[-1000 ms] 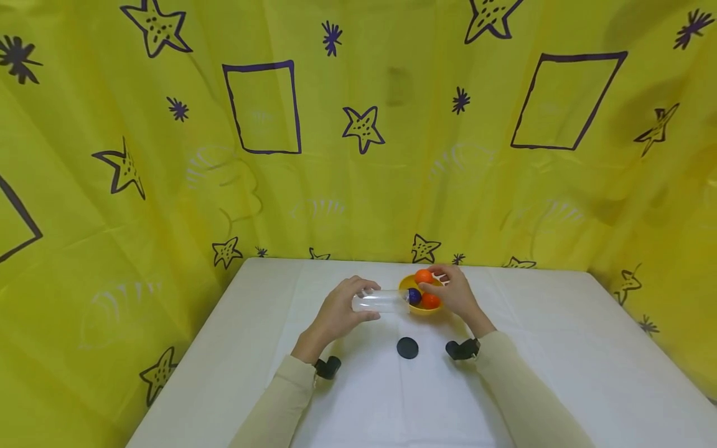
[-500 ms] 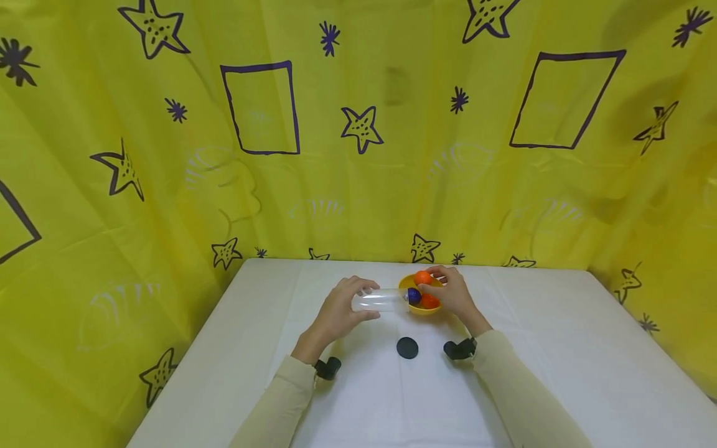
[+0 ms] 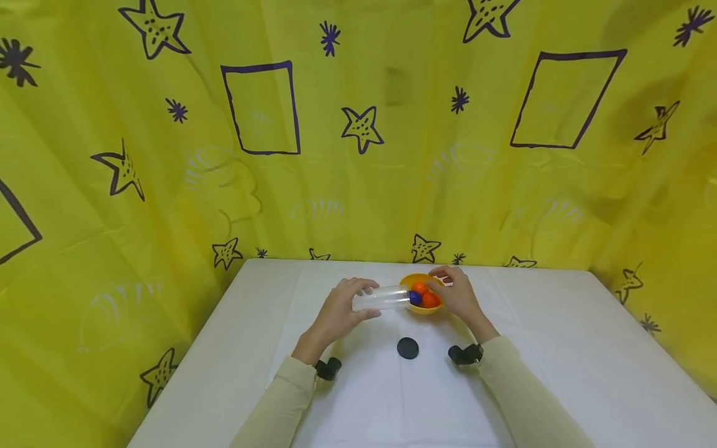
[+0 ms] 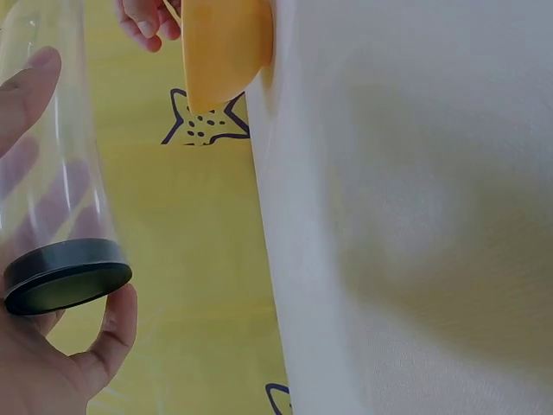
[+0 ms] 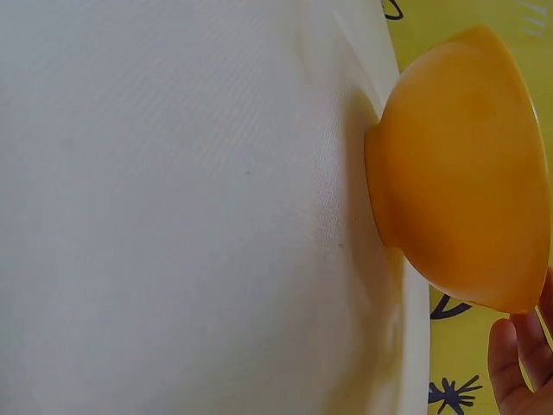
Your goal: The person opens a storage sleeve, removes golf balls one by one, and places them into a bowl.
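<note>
My left hand [image 3: 336, 314] grips a clear cylindrical jar [image 3: 382, 298] with a black base [image 4: 69, 277], fingers and thumb around its side. The jar lies nearly level above the table, its open end at the left rim of a yellow bowl [image 3: 426, 310]. In the bowl, a dark blue ball [image 3: 415, 297] sits beside the jar's mouth, near two orange balls [image 3: 430, 300]. At the bowl's right rim is my right hand [image 3: 459, 295], fingers loosely bent, with no ball seen between them. Its fingertips [image 5: 505, 346] appear close to the rim in the right wrist view.
A flat black disc [image 3: 407, 348] lies on the white table [image 3: 347, 404] between my forearms. Behind the table's far edge hangs a yellow curtain [image 3: 358, 186] with drawn stars and frames. Each wrist wears a black camera mount [image 3: 328, 368].
One orange ball has left my right fingers and dropped lower in the bowl, toward the blue ball. My right hand has shifted slightly right. The jar's mouth end has tipped up a little.
</note>
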Motion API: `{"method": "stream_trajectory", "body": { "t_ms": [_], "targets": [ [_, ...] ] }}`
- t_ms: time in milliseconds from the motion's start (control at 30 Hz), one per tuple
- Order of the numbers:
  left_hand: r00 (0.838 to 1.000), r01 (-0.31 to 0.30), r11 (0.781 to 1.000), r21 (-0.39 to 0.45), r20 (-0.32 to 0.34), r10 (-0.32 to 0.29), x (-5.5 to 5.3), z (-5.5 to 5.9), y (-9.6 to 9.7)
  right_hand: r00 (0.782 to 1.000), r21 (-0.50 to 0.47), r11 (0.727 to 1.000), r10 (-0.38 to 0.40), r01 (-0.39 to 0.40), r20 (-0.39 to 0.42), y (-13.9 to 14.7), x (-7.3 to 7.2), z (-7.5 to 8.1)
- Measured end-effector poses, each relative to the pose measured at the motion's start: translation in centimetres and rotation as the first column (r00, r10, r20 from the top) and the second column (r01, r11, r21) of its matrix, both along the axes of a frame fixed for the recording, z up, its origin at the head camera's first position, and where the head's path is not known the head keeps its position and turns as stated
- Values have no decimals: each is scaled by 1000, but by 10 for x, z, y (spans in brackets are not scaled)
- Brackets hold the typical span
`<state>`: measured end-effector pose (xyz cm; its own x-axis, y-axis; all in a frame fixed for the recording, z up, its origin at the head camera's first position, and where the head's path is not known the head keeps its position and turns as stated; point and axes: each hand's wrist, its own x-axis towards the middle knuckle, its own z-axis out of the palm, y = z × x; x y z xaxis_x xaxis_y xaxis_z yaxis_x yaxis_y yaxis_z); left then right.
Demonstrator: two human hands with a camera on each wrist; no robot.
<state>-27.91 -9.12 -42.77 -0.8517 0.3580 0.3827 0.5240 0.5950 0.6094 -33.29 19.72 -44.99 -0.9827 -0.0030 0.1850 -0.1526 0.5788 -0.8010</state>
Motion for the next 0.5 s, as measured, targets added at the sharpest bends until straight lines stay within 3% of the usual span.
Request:
{"method": "stream_trajectory", "body": {
  "t_ms": [300, 500],
  "targets": [
    [999, 22, 999, -44, 36, -21, 1, -2, 1, 998, 31, 999, -7, 9, -64, 12, 20, 2],
    [997, 43, 998, -51, 59, -40, -1, -4, 1, 998, 57, 998, 5, -2, -61, 23, 33, 3]
  ]
}}
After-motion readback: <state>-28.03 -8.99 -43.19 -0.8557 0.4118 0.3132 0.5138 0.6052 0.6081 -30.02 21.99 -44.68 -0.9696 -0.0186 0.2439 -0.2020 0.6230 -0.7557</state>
